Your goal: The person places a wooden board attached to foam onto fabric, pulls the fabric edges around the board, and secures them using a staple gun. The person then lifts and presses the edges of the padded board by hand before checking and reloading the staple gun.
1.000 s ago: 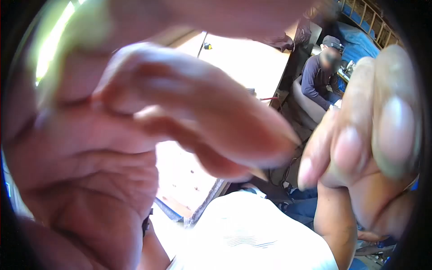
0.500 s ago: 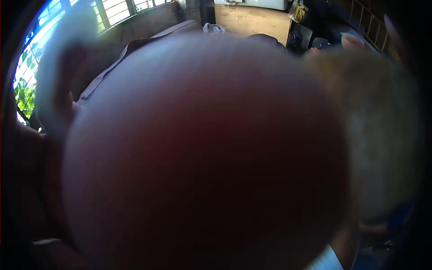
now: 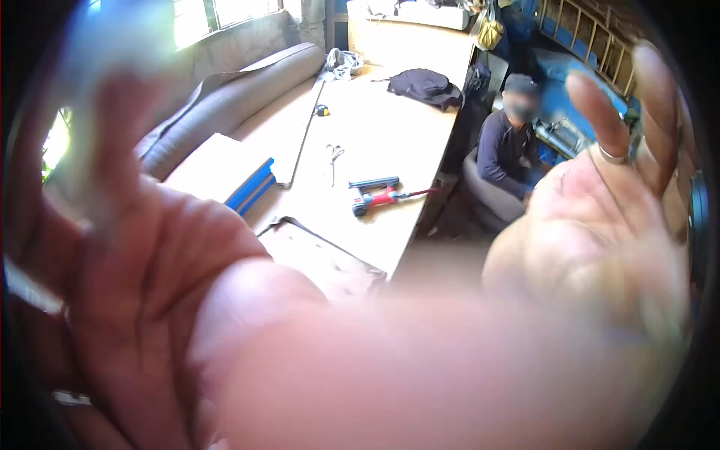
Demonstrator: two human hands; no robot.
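Both of my hands are raised very close to the camera, palms facing it. My left hand (image 3: 161,285) fills the left side, its fingers apart and pointing up, the tips blurred. At the right, my right hand (image 3: 592,202) has its fingers stretched upward, with a ring on one of them. A large blurred patch of skin (image 3: 420,367), probably a thumb, covers the lower middle. I see no object in either palm. Beyond the hands, a red and black staple gun (image 3: 377,196) with a red hose lies on the white-topped table (image 3: 352,255).
Scissors (image 3: 333,159), a tape measure (image 3: 322,110) and a dark cloth or bag (image 3: 425,88) lie on the table. A long grey roll (image 3: 262,94) rests along the wall, near a blue-edged piece (image 3: 251,187). To the right sits another person (image 3: 504,154) by a machine.
The dark, blurred hand that covered most of the view has moved down and apart. The table, tools and seated person now show between my hands.
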